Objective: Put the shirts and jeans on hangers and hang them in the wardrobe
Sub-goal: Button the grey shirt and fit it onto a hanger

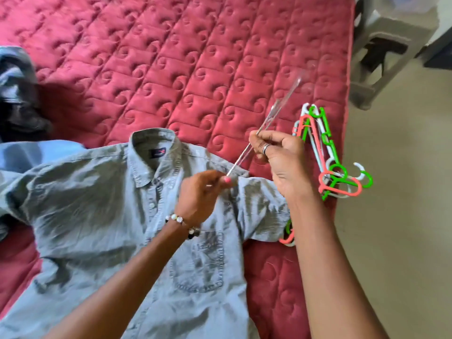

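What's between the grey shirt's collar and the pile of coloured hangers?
The clear hanger, held by both hands, crosses that stretch above the red quilt in the head view.

- A shirt (102,216) lies flat on the mattress (195,57), collar toward the far side.
- A bundle of hangers (327,162) lies on the mattress just right of the shirt, near the mattress's right edge — its lower end is beside the shirt's sleeve.
- One hanger (266,126) is above the shirt's right shoulder, between the left hand (200,194) and the right hand (278,152).
- More clothes (17,94) lie at the far left — beyond the shirt.
- A stool (389,45) stands on the floor (403,192), right of the mattress.
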Tool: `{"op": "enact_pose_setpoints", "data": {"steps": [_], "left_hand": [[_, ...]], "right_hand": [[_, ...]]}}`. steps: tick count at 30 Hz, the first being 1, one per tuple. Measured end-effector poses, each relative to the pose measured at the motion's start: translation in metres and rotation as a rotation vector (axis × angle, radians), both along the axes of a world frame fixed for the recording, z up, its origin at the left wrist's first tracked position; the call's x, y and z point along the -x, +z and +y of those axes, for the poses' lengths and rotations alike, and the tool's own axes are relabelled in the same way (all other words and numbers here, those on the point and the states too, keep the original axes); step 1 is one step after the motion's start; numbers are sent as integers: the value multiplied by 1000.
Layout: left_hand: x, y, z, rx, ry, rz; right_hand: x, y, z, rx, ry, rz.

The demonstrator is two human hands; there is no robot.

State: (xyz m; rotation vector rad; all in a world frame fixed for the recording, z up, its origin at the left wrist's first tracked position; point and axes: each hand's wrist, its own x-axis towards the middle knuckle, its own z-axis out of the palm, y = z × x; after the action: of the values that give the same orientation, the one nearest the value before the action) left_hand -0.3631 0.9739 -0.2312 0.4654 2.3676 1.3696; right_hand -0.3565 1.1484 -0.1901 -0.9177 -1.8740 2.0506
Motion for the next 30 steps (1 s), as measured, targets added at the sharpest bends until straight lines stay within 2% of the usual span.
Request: {"op": "enact_pose_setpoints", "data": {"steps": [2, 4, 5, 6, 7, 9, 11, 13, 15, 17, 19, 21, 22, 24, 26, 28, 30], "left_hand": [[18, 6, -41, -4, 100, 49], [36, 11, -82, -60, 165, 35], [48, 12, -105, -76, 186, -8], [59, 15, -126, -68, 195, -50], [73, 17, -148, -33, 190, -70], [100, 22, -183, 85, 126, 23], [129, 29, -215, 281, 45, 178], [162, 29, -234, 361, 16, 268], [190, 24, -236, 361, 0, 370], [219, 11, -236, 348, 50, 464], [234, 3, -226, 431, 273, 501], [241, 1, -212, 548, 462, 370], [241, -4, -203, 615, 464, 262], [235, -18, -185, 691, 362, 28], [223, -36, -165, 675, 222, -171], [208, -54, -148, 691, 119, -268], [201, -63, -141, 711, 123, -284]], "right_hand": [[12, -2, -20, -283, 16, -3], [23, -7, -35, -753, 11, -56], [31, -8, -44, -957, 75, -58], [39, -8, -54, -1059, 207, -37], [50, -10, -66, -1043, 360, -20], [67, -16, -90, -923, 599, -115], [85, -23, -116, -855, 679, -205], [97, -31, -138, -453, 610, -137], [105, -36, -153, -84, 474, -67], [115, -44, -169, 71, 365, -78], [125, -54, -177, 148, 242, -110], [137, -65, -173, 247, 58, -147], [143, -68, -169, 346, -51, -153], [156, -74, -159, 590, -262, -132], [169, -80, -150, 730, -414, -78], [182, -86, -143, 775, -485, -28], [193, -92, -140, 766, -493, 0]]}}
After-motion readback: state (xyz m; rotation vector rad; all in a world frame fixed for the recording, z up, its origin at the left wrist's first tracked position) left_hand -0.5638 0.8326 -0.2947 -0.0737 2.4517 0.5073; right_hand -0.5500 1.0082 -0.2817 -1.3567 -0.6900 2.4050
